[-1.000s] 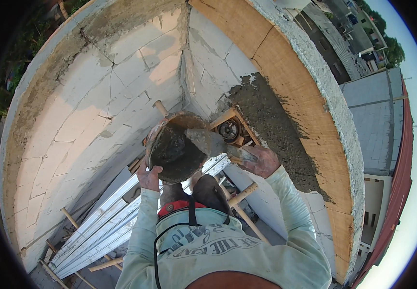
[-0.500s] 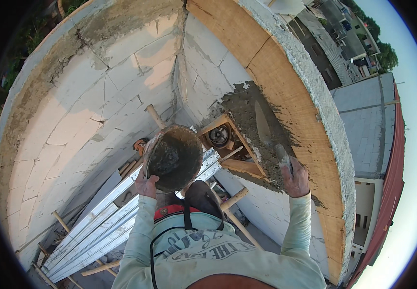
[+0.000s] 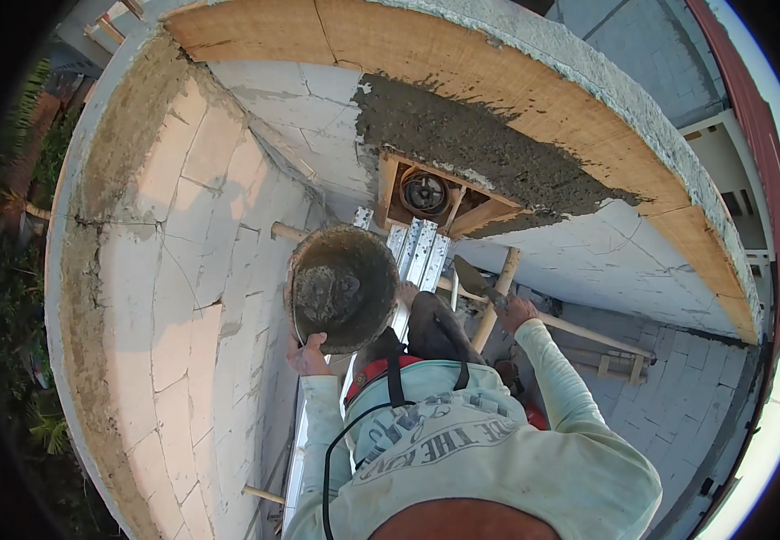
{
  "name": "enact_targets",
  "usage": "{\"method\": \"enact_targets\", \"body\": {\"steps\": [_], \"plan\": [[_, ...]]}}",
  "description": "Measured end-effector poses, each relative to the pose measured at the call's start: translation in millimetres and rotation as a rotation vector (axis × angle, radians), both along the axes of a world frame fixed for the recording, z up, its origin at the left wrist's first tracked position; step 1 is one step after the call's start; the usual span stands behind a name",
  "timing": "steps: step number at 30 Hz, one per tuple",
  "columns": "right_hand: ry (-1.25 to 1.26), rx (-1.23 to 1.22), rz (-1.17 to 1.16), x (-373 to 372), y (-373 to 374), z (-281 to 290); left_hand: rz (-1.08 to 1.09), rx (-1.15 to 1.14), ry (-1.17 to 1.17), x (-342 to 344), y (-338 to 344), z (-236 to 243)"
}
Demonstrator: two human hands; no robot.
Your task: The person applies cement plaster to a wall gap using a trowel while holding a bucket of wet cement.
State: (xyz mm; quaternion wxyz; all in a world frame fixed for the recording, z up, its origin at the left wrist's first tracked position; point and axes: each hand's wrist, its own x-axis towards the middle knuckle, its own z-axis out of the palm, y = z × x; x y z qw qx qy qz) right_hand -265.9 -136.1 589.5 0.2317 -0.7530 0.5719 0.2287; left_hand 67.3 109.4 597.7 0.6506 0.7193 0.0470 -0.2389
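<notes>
The bucket (image 3: 375, 272) is grey-brown, the plank (image 3: 489, 68) orange-tan, the shirt (image 3: 489, 463) pale green.

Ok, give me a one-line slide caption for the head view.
Left hand grips a bucket of mortar, right hand a trowel; beyond, a mortar patch borders a wooden frame.

bucket (image 3: 374, 281): round, grime-coated, mouth up, grey mortar (image 3: 327, 290) inside. trowel (image 3: 473, 278): right of bucket, apart, blade pointing forward-left.
</notes>
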Motion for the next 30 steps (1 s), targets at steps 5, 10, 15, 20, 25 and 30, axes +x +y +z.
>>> {"method": "enact_targets", "body": {"steps": [5,10,15,20,25,30], "plan": [[0.212,0.153,-0.25,-81.6,89.3,-42.5,-0.083,0.04,0.058,4.7,26.4,20.3],[0.35,0.299,-0.523,-123.8,175.2,-51.8,-0.082,0.041,0.06,11.3,56.9,15.2],[0.35,0.388,-0.674,-138.8,237.9,-53.6,-0.124,0.14,0.112,12.0,62.7,20.9],[0.293,0.417,-0.73,-128.0,268.5,-62.2,-0.18,0.137,0.125,10.1,49.2,27.9],[0.239,0.422,-0.796,-130.6,274.3,-90.2,-0.271,0.138,0.117,8.8,32.1,25.9],[0.171,0.396,-0.837,-136.8,267.1,-104.3,-0.323,0.184,0.106,6.6,6.2,20.9]]}}
